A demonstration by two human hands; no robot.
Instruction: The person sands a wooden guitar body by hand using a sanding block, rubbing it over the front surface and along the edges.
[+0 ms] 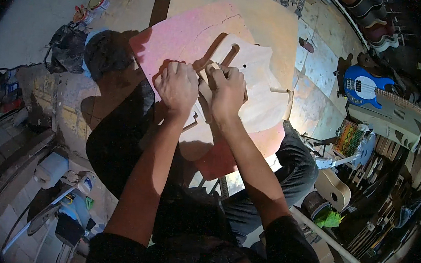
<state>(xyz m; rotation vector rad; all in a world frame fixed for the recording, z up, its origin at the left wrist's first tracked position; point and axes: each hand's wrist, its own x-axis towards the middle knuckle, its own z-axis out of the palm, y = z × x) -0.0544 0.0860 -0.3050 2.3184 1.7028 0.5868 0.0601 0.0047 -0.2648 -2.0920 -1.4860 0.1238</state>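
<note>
Bag: a crumpled black bag (66, 48) slumps on the floor at far left, well apart from the work.
Jug: a whitish jug (52, 169) stands lower down on that side, in shade.
Can: an open can (98, 2) sits near the wall, up beyond the bag.
Pink board: a pink board (178, 41), with a crack running across its upper part, lies in front of the person under the lamp-like light.
Left hand: the left hand (177, 86) is palm down at the left part of the wood, fingers bent; whether it grips anything I cannot tell.
Block: a small pale block (204, 90) stands out between the two hands.
Right hand: the right hand (227, 95) is closed on the block, the thumb along its top.
Body: a bare wooden guitar body (263, 103) lies on the pink board, under and beside the hands, showing a rounded slot and a small dark hole.
Tan board: a larger tan board (275, 19) runs beneath the pink one.
Pale guitar: an unpainted guitar (330, 184) with a round sound hole rests low on the right.
Blue guitar: a blue guitar (360, 86) with a white plate lies above it, neck pointing right.
</note>
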